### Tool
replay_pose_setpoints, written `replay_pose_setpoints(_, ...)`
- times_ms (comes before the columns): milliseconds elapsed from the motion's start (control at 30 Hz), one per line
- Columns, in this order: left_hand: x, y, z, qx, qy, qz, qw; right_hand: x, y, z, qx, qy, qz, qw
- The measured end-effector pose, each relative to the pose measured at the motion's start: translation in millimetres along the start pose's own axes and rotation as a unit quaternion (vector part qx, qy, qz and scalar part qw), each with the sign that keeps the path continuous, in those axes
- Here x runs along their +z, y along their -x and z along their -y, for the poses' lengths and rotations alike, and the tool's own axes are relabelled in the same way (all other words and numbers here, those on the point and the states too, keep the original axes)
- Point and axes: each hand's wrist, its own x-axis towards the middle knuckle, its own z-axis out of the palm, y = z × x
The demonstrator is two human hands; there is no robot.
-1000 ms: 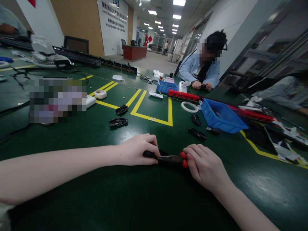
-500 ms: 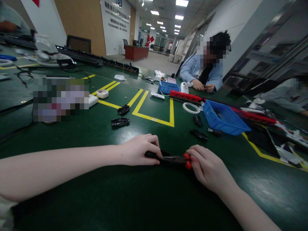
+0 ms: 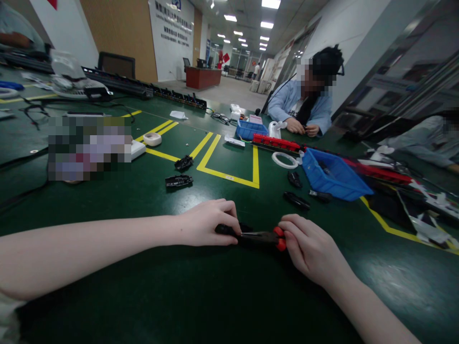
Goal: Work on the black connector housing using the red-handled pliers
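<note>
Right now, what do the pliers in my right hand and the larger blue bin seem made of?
Pliers: probably steel, dark with a pale glint toward the tip; the red handles look like smooth plastic or rubber, though your right hand hides most. Larger blue bin: likely plastic, smooth, evenly coloured.

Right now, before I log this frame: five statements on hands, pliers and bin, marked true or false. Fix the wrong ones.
1. The right hand grips red-handled pliers. True.
2. The left hand is empty. False: it holds a black part.
3. The large blue bin stands farther out than the right hand. True.
4. The pliers point toward the bin. False: they point toward the left hand.
5. The tape roll lies inside the bin. False: it lies outside, well to the bin's left.
</note>
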Motion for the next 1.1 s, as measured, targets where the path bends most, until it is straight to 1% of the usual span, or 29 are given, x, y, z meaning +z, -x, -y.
replay_pose_setpoints(333, 1.5, 0.2, 1.3, 0.000, 0.002, -0.005, 1.000, 0.9, -2.1, 2.8, -0.007, 0.003, 0.004, 1.000)
replay_pose_setpoints(667, -0.2, -0.7, -0.1, -0.003, 0.002, 0.004, 1.000, 0.8, -1.6, 4.3, -0.010, 0.016, -0.014, 1.000)
replay_pose_setpoints(767, -0.6, -0.9, -0.9, -0.001, 0.003, -0.001, 1.000, 1.2, -1.6, 3.9, -0.008, 0.015, -0.019, 1.000)
replay_pose_setpoints(1100, 0.9, 0.0, 1.2, -0.002, 0.005, -0.001, 1.000, 1.3, -1.9, 5.8, -0.002, 0.002, -0.006, 1.000)
